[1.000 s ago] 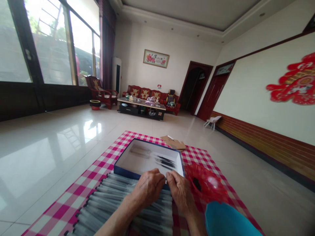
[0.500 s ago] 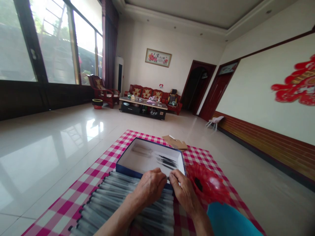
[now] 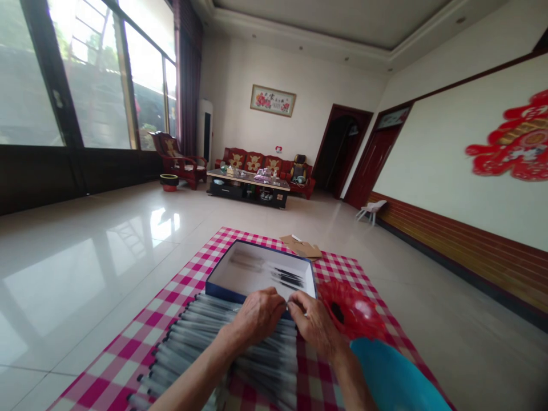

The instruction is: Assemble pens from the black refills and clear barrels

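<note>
Both of my hands meet over the front edge of a shallow blue-rimmed box (image 3: 222, 290). My left hand (image 3: 261, 314) is closed, and a thin clear tip, seemingly of a pen, shows beside its knuckles. Fingertips of my right hand (image 3: 314, 322) pinch close against the left ones; the small piece between them is mostly hidden. Below the hands lies a wide row of translucent pens (image 3: 192, 337) with black ends. Inside the box are several thin black pen pieces (image 3: 289, 278) at the right and a paler clear bunch (image 3: 246, 260) at the left.
A red petal-edged bowl (image 3: 359, 311) stands right of the box, with a blue container (image 3: 394, 377) nearer me. Brown cardboard (image 3: 302, 246) lies behind the box on the pink checked tablecloth (image 3: 149, 322). Farther off are a low table (image 3: 248, 188) and a red wooden sofa (image 3: 235, 158).
My hands have shifted slightly left in view and remain fingertip to fingertip. The view has turned slightly, and the bowl and blue container appear farther left.
</note>
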`<state>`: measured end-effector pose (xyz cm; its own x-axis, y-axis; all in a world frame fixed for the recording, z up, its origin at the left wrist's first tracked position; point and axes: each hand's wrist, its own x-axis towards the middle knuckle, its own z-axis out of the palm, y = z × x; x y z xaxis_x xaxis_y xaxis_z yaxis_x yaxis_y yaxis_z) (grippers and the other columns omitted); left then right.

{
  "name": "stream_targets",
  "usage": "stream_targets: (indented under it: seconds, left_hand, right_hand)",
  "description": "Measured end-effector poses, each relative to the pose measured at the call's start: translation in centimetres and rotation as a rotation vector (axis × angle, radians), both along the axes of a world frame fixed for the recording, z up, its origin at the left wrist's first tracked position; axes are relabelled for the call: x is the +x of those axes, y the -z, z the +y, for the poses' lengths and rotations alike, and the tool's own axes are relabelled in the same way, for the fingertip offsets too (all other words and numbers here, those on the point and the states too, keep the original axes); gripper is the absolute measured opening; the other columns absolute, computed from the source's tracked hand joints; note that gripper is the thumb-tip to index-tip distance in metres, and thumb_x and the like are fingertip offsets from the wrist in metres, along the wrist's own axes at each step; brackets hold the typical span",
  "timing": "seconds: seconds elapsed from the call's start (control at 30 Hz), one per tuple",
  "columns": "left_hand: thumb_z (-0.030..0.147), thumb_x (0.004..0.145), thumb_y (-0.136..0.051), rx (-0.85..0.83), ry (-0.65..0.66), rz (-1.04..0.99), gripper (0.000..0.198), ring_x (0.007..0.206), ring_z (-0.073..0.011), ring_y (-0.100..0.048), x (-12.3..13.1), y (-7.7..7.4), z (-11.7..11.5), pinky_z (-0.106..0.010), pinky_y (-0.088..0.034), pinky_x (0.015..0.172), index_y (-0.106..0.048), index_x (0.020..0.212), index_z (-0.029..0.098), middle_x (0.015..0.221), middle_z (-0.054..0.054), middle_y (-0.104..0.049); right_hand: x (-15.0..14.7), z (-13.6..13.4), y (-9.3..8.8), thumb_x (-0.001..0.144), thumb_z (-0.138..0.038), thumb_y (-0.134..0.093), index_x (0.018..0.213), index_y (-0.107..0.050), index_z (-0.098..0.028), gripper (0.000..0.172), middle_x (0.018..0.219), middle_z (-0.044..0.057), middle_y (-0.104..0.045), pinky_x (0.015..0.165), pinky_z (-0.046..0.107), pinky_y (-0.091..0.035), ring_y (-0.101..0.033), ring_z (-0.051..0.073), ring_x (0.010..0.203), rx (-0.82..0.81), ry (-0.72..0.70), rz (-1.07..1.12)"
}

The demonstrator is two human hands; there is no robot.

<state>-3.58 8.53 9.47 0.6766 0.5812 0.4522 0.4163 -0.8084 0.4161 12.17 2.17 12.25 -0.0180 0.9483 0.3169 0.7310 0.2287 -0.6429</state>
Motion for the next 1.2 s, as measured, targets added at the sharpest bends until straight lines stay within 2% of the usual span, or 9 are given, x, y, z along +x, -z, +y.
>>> stream_targets:
  seconds: [0.33,0.47,0.6,0.8,0.9,0.97,1.07,1.13,1.2]
  left_hand:
    - [0.022,0.093,-0.040,0.128,0.055,0.149,0.028,0.069,-0.0147,-0.059,0.1,-1.8,-2.6,-0.022,-0.041,0.062,-0.060,0.075,0.017,0.074,-0.004,-0.060]
    - [0.022,0.093,-0.041,0.143,0.083,0.184,0.026,0.070,-0.0154,-0.058,0.2,-1.4,-3.1,-0.023,-0.042,0.063,-0.061,0.078,0.018,0.077,-0.004,-0.061]
    - [0.020,0.092,-0.041,0.144,0.102,0.226,0.024,0.071,-0.0159,-0.058,0.3,-0.7,-3.7,-0.024,-0.043,0.063,-0.060,0.076,0.017,0.078,-0.005,-0.061]
    - [0.015,0.089,-0.044,0.132,0.171,0.270,0.023,0.072,-0.0153,-0.057,1.0,-0.2,-4.4,-0.023,-0.045,0.065,-0.060,0.073,0.018,0.075,-0.003,-0.061]
    - [0.015,0.087,-0.046,0.144,0.150,0.170,0.020,0.076,-0.0172,-0.057,1.5,-0.2,-5.1,-0.028,-0.046,0.074,-0.062,0.076,0.018,0.077,-0.004,-0.061]
    - [0.017,0.087,-0.047,0.148,0.051,-0.028,0.016,0.084,-0.0200,-0.057,1.5,0.0,-5.8,-0.033,-0.045,0.080,-0.064,0.089,0.018,0.088,-0.007,-0.063]
    - [0.026,0.089,-0.047,-0.011,-0.176,-0.387,0.019,0.084,-0.0204,-0.058,1.3,0.7,-6.8,-0.033,-0.047,0.077,-0.064,0.091,0.017,0.090,-0.008,-0.063]
    - [0.036,0.089,-0.049,-0.296,-0.276,-0.543,0.025,0.071,-0.0182,-0.060,1.3,1.3,-7.2,-0.029,-0.048,0.067,-0.064,0.085,0.017,0.078,-0.006,-0.064]
    - [0.047,0.084,-0.053,-0.650,-0.303,-0.652,0.035,0.061,-0.0170,-0.060,1.5,1.9,-7.1,-0.025,-0.047,0.056,-0.065,0.092,0.016,0.071,-0.003,-0.064]
  right_hand:
    - [-0.9,-2.8,2.3,0.090,-0.048,-0.036,0.055,-0.047,-0.020,0.046,0.049,-0.001,-0.047,0.049,0.025,-0.029,-0.042,0.013,0.050,0.020,0.182,0.204]
    - [-1.1,-4.1,2.3,0.091,-0.044,-0.039,0.063,-0.050,-0.020,0.038,0.059,0.000,-0.053,0.052,0.024,-0.031,-0.044,0.013,0.057,0.033,0.120,0.198]
    - [-0.7,-5.1,2.6,0.089,-0.045,-0.041,0.059,-0.047,-0.020,0.040,0.055,-0.002,-0.048,0.051,0.024,-0.029,-0.041,0.012,0.056,-0.017,0.109,0.220]
    - [-0.7,-6.0,4.3,0.085,-0.054,-0.042,0.054,-0.049,-0.019,0.047,0.050,-0.001,-0.051,0.052,0.025,-0.034,-0.045,0.013,0.052,-0.131,0.164,0.470]
    - [-0.8,-6.1,4.9,0.080,-0.057,-0.047,0.052,-0.053,-0.019,0.048,0.048,0.000,-0.054,0.052,0.027,-0.038,-0.048,0.015,0.050,-0.152,0.226,0.655]
    - [-0.8,-6.3,5.2,0.077,-0.059,-0.051,0.052,-0.056,-0.018,0.048,0.049,0.001,-0.056,0.052,0.027,-0.040,-0.050,0.015,0.051,-0.143,0.278,0.754]
    - [-0.9,-6.7,5.7,0.075,-0.060,-0.055,0.054,-0.059,-0.018,0.048,0.053,0.003,-0.061,0.055,0.028,-0.044,-0.054,0.017,0.054,-0.140,0.355,0.898]
    - [-1.3,-7.0,6.1,0.073,-0.061,-0.057,0.056,-0.060,-0.017,0.047,0.055,0.003,-0.062,0.055,0.028,-0.045,-0.056,0.017,0.055,-0.156,0.413,1.010]
    - [-1.9,-7.2,6.7,0.072,-0.062,-0.059,0.058,-0.060,-0.017,0.047,0.055,0.002,-0.062,0.053,0.027,-0.045,-0.056,0.016,0.053,-0.171,0.448,1.112]
